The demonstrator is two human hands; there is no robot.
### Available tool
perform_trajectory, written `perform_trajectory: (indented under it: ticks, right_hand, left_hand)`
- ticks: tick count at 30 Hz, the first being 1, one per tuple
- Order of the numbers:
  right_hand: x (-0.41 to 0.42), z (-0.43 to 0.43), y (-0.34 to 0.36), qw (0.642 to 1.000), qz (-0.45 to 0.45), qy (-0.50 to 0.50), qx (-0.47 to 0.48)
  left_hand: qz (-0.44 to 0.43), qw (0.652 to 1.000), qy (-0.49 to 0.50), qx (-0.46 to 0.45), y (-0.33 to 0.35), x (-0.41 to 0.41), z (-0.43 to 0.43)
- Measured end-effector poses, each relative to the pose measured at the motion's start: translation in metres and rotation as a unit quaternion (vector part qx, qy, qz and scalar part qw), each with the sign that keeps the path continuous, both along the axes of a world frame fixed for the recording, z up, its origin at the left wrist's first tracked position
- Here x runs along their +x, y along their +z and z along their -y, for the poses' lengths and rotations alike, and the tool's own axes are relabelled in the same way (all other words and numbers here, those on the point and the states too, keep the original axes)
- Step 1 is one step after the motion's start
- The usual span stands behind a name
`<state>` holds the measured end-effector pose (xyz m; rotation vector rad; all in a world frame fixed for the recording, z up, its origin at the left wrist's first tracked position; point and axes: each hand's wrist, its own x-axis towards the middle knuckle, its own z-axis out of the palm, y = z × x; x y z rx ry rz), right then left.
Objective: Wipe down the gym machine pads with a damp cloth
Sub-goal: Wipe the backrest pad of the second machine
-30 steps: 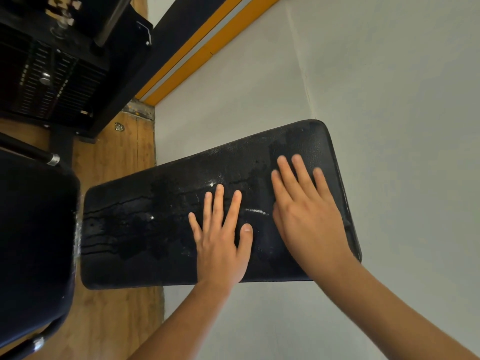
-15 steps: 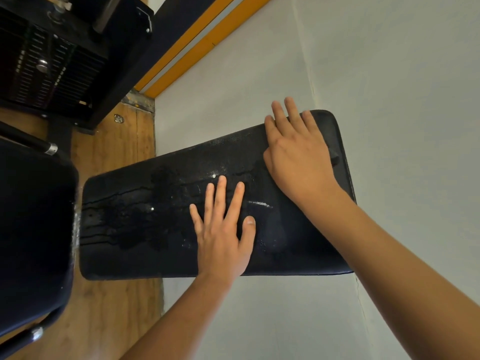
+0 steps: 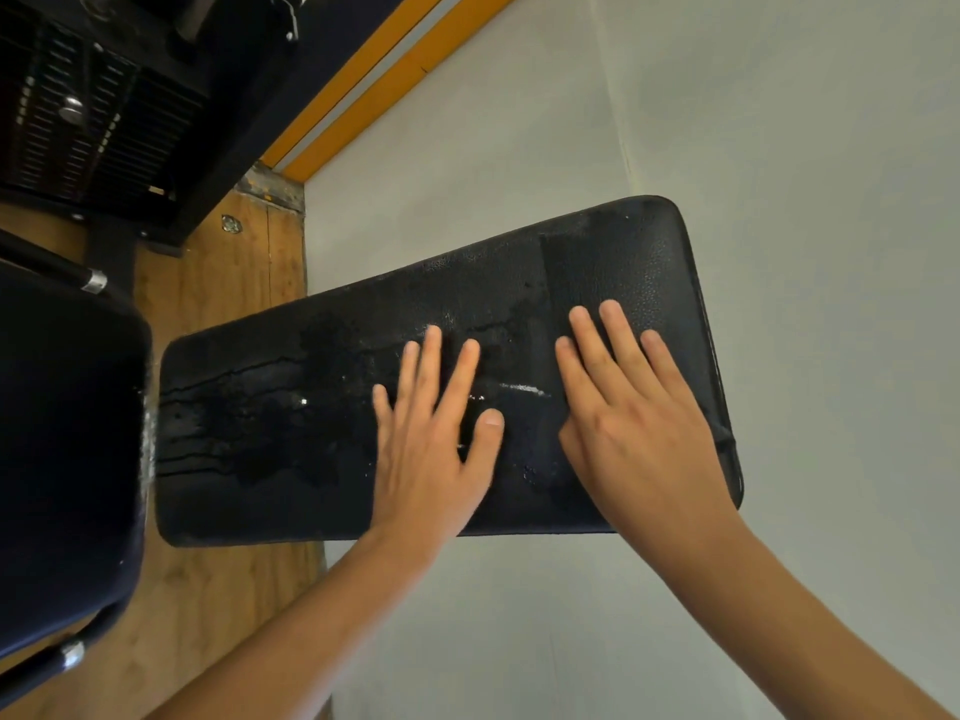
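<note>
This is looking like a gym: a black weight stack is standing beyond and left of the left hand, and a vinyl machine pad is lying beneath it.

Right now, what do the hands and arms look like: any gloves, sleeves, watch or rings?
Both are bare. The left hand and right hand wear no gloves, and no rings show on the fingers. The forearms are uncovered up to the frame edge: no sleeves, watch or wristband in view.

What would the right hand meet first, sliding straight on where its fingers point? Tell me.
Only bare pad lies ahead of the right hand, up to the pad's far edge; past that, a grey surface, depth unclear.
</note>
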<state>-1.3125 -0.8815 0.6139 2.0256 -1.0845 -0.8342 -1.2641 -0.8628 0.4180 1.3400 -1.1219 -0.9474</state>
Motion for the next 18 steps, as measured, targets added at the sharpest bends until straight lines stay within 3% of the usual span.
perform_trajectory:
  ticks: [5,18]
  right_hand:
    - [-0.002,-0.001,-0.003,0.999,0.014,0.018,-0.029]
    - [-0.006,0.000,-0.003,0.998,0.042,0.044,-0.015]
  left_hand:
    - [0.018,0.997,0.002,0.069,-0.037,0.020,0.016]
    - [0.003,0.999,0.015,0.035,-0.051,0.013,0.020]
